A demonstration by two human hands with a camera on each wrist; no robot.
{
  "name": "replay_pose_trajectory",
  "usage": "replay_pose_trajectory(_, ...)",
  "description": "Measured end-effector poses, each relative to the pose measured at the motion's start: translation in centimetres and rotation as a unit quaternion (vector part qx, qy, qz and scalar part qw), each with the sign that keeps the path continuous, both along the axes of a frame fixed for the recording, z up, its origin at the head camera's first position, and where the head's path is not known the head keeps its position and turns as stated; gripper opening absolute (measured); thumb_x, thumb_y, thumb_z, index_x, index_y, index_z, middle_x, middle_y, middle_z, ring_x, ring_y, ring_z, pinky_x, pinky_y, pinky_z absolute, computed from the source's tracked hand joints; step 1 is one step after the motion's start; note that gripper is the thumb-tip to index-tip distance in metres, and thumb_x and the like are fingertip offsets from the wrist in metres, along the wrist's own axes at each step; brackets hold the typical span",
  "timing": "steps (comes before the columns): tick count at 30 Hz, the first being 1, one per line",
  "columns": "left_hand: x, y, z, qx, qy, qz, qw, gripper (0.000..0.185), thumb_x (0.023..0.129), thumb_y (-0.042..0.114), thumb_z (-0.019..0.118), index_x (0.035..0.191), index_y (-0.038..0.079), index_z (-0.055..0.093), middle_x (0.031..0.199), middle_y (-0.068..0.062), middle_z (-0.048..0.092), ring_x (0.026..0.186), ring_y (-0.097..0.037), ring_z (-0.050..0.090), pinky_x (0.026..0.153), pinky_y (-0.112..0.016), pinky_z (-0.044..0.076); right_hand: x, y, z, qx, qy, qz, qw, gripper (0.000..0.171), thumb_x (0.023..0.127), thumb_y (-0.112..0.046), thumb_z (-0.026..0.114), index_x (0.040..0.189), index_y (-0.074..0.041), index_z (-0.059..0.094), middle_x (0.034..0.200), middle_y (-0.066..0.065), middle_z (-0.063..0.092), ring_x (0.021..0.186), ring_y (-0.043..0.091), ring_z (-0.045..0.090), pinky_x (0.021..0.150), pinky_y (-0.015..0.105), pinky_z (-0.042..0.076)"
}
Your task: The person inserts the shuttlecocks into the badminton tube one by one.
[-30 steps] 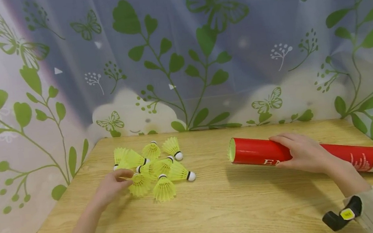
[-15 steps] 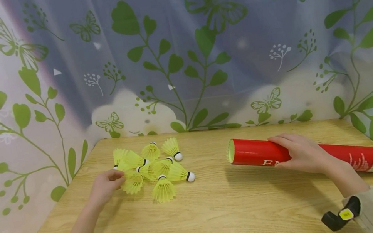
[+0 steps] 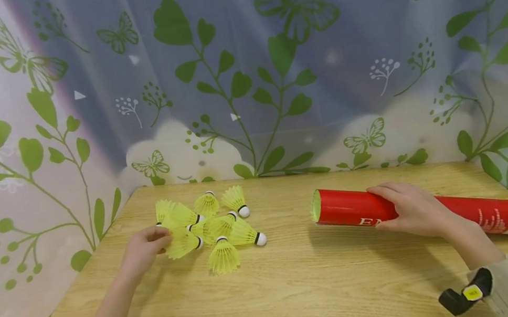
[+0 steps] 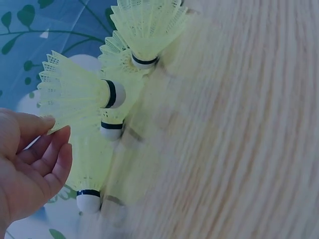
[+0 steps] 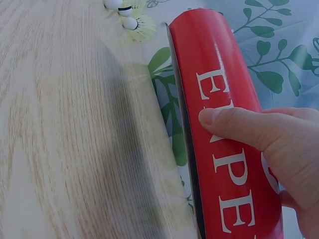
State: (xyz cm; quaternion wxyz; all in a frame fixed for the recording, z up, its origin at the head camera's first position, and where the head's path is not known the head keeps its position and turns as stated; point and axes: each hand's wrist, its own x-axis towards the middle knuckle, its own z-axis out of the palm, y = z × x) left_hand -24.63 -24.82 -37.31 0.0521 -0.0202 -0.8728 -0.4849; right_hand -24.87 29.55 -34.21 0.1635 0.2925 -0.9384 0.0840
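Note:
My left hand [image 3: 143, 251] pinches a yellow shuttlecock [image 3: 181, 244] by the edge of its skirt, between thumb and forefinger. In the left wrist view this shuttlecock [image 4: 75, 92] lies on its side in the air, its white cork pointing away from the fingers. Right behind it is a heap of several more yellow shuttlecocks [image 3: 223, 257]. On the right, my right hand [image 3: 415, 210] grips a red shuttlecock tube [image 3: 345, 205] from above around its middle. The tube's open end faces left toward the heap and is raised over its shadow. Inside its mouth some yellow-green shows.
Everything is on a wooden table [image 3: 289, 291]. A curtain [image 3: 244, 75] printed with leaves and butterflies hangs along its back and sides. Bare wood lies between the heap and the tube.
My left hand has shifted slightly left and closed on a shuttlecock's skirt. That shuttlecock has turned, so its cork now points right. My right hand and the tube have stayed put.

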Motion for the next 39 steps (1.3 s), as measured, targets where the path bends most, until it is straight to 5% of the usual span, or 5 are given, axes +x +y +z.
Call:
replay_pose_trajectory(25, -0.3, 6.7, 2.5, 0.138, 0.021, -0.062, 0.9883, 0.027, 0.087, 0.004, 0.062, 0.108, -0.013, 0.058, 0.089, -0.003, 0.066, 0.077, -0.007, 0.058, 0.073, -0.029, 0.051, 0.1, 0.1, 0.6, 0.001, 0.004, 0.005, 1.000, 0.073, 0.066, -0.030, 0.083, 0.127, -0.004, 0.052, 0.119, 0.015, 0.057, 0.103, 0.034, 0.054, 0.084, 0.053, 0.043)
replay_pose_trajectory(39, -1.0, 10.4, 2.8, 0.151, 0.024, -0.095, 0.9837, 0.024, 0.087, 0.005, 0.062, 0.105, -0.011, 0.061, 0.094, -0.009, 0.066, 0.082, -0.013, 0.059, 0.075, -0.029, 0.050, 0.1, -0.2, 0.6, 0.017, 0.061, 0.036, 0.997, 0.076, 0.062, -0.032, 0.085, 0.125, -0.004, 0.053, 0.114, 0.014, 0.059, 0.099, 0.033, 0.057, 0.082, 0.051, 0.046)
